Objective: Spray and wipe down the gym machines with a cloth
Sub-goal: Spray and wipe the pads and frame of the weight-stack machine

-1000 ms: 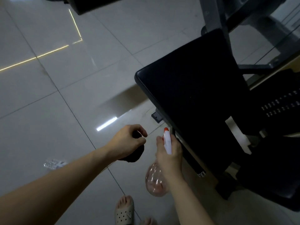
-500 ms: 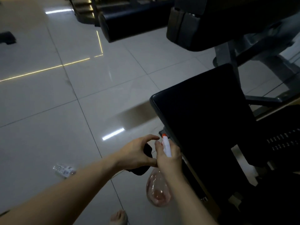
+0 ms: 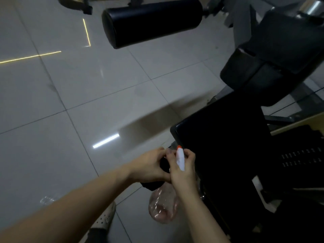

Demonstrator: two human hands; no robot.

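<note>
Head view reviewer: Your right hand (image 3: 184, 178) gripped the clear plastic spray bottle (image 3: 162, 207), fingers curled round its white head, orange nozzle near the black padded seat (image 3: 224, 141). Your left hand (image 3: 149, 166) held the dark cloth (image 3: 150, 185) in curled fingers, touching the right.
Second reviewer: You seemed about to spray. Next, I'd judge, you needed to aim at the seat, then free the cloth to wipe.

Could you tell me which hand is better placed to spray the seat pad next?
Right: the right hand grips the spray bottle beside the seat pad; the left hand holds the cloth.
</note>
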